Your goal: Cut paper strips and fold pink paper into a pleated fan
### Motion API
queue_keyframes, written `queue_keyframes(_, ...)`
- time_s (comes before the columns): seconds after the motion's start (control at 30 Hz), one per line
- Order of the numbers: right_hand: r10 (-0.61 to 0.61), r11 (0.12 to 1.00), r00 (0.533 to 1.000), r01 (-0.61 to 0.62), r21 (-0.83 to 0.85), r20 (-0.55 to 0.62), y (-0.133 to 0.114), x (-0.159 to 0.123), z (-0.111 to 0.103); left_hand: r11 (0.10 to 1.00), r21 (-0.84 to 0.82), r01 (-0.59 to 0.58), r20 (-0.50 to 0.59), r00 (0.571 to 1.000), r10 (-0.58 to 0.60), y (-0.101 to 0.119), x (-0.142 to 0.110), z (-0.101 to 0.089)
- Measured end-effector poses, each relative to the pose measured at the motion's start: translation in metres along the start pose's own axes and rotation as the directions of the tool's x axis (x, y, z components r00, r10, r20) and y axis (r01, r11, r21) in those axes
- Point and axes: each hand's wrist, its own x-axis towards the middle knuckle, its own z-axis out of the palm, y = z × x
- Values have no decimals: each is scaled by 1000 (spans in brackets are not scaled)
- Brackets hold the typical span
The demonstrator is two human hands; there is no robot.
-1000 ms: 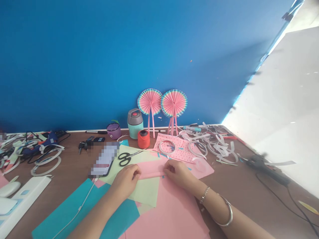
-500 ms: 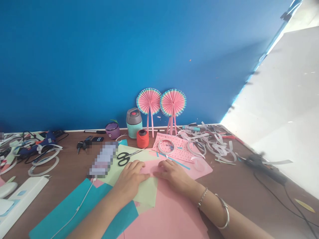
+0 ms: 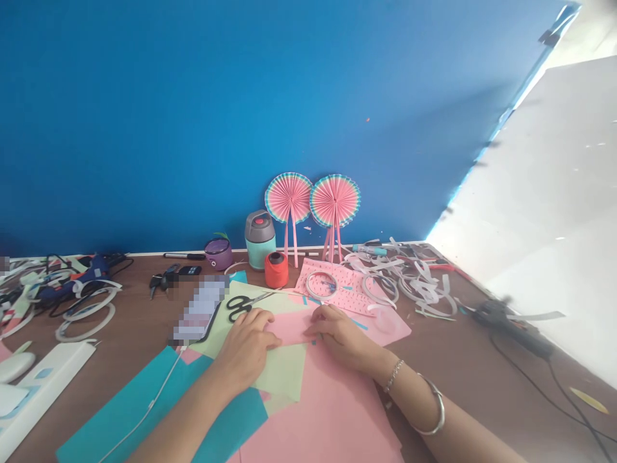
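Observation:
A pink paper sheet (image 3: 318, 411) lies on the brown table (image 3: 463, 366), its far edge folded into a narrow strip (image 3: 292, 329). My left hand (image 3: 248, 347) rests on the strip's left end with fingers curled and pressing down. My right hand (image 3: 340, 334) pinches the strip's right end; bracelets sit on that wrist. A pale green sheet (image 3: 284, 373) and a teal sheet (image 3: 120, 411) lie under the pink one. Black scissors (image 3: 241, 305) lie just beyond my left hand.
Two pink paper fans (image 3: 312, 202) lean on the blue wall behind a teal flask (image 3: 260, 238), a red spool (image 3: 276, 269) and a purple pot (image 3: 218, 253). Tape rings and white paper strips (image 3: 414, 276) lie right, a glue gun (image 3: 513, 325) far right, a phone (image 3: 200, 308) with cable left.
The pink strip was folded over and pressed flat. Both hands slid slightly along the fold and stay on it; my right fingers now pinch its right end.

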Motion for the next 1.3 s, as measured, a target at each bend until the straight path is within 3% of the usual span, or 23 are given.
queue_keyframes(0.13,72,991,995,-64,119,-62,8,-1,-5,1000,6,4,19,1000,-4,1,0,-1)
queue_keyframes(0.27,180,955,983,-168,245,-25,-1,1,-14,1000,19,-5,24,1000,5,2,-1,-1)
queue_keyframes(0.53,346,934,934,-333,133,-92,-12,7,-1,1000,11,-14,-5,1000,14,2,-2,3)
queue_keyframes(0.97,200,979,976,-202,-21,-84,-8,0,4,999,-33,21,15,1000,-20,-16,-5,0)
queue_keyframes(1.17,103,995,995,-103,3,17,-4,-3,-9,996,-85,9,-45,999,-13,-28,-6,2)
queue_keyframes(1.3,125,992,992,-125,3,36,-7,-4,-11,970,-242,-31,-157,988,-7,-33,-3,7)
